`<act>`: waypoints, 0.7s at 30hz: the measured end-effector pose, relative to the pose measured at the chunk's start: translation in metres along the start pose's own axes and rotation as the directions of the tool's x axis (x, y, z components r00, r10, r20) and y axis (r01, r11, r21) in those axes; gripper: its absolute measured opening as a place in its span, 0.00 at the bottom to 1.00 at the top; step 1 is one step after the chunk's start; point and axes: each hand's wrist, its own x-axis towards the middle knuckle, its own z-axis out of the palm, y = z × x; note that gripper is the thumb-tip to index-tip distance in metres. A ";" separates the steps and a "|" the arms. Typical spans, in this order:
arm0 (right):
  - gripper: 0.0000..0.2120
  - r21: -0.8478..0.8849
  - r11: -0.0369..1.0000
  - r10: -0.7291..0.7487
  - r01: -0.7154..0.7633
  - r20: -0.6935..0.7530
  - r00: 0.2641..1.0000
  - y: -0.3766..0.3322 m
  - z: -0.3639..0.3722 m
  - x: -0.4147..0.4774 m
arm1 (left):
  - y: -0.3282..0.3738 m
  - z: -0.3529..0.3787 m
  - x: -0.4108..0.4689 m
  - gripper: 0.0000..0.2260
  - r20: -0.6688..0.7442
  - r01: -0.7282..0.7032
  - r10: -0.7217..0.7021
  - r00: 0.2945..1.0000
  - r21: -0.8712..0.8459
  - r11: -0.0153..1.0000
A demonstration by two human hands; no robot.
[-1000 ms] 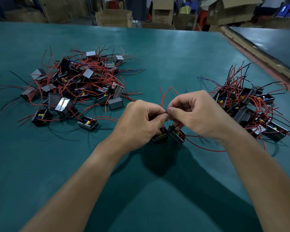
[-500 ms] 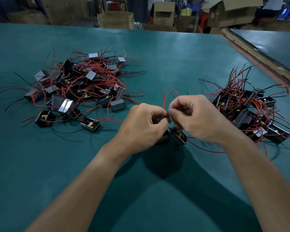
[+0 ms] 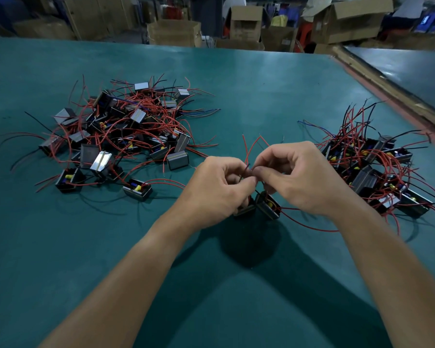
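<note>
Heaps first: the left heap of small black modules trailing red and black leads sprawls at ten o'clock on the green table, probably stock awaiting work. Near centre, the left hand pinches fine lead ends between thumb and forefinger. The right hand meets it tip to tip, pinching the same red wires, which loop up toward twelve o'clock. That grip suggests leads being twisted together. The two modules sit touching just below the hands at six o'clock, leaving the leads slack; whether they rest on the table I cannot tell. The right heap at three o'clock is likely finished pieces.
</note>
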 end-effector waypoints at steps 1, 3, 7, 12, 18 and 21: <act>0.07 0.015 1.000 0.012 -0.012 -0.013 1.000 0.001 -0.001 0.001 | 0.002 -0.002 0.000 0.02 0.026 0.036 -0.033 0.999 -0.093 0.995; 0.09 0.026 0.999 0.039 -0.039 -0.028 0.999 0.004 -0.002 0.002 | 0.005 -0.008 0.001 0.04 0.089 0.110 -0.093 0.992 -0.224 0.968; 0.09 0.061 0.995 0.080 -0.078 -0.032 0.996 0.005 -0.002 0.002 | 0.005 -0.015 0.001 0.02 0.100 0.129 -0.107 0.989 -0.246 0.961; 0.06 0.026 0.998 0.056 -0.054 -0.070 0.996 0.003 -0.003 0.001 | 0.003 -0.013 0.001 0.02 0.106 0.124 -0.105 0.989 -0.196 0.973; 0.08 0.045 0.998 0.049 -0.043 -0.136 0.990 -0.001 -0.006 0.001 | 0.003 -0.013 0.000 0.05 0.116 0.114 -0.095 0.989 -0.162 0.980; 0.09 0.085 0.995 0.068 -0.057 -0.132 0.989 -0.002 -0.005 0.002 | 0.004 -0.015 0.000 0.04 0.125 0.110 -0.092 0.988 -0.147 0.983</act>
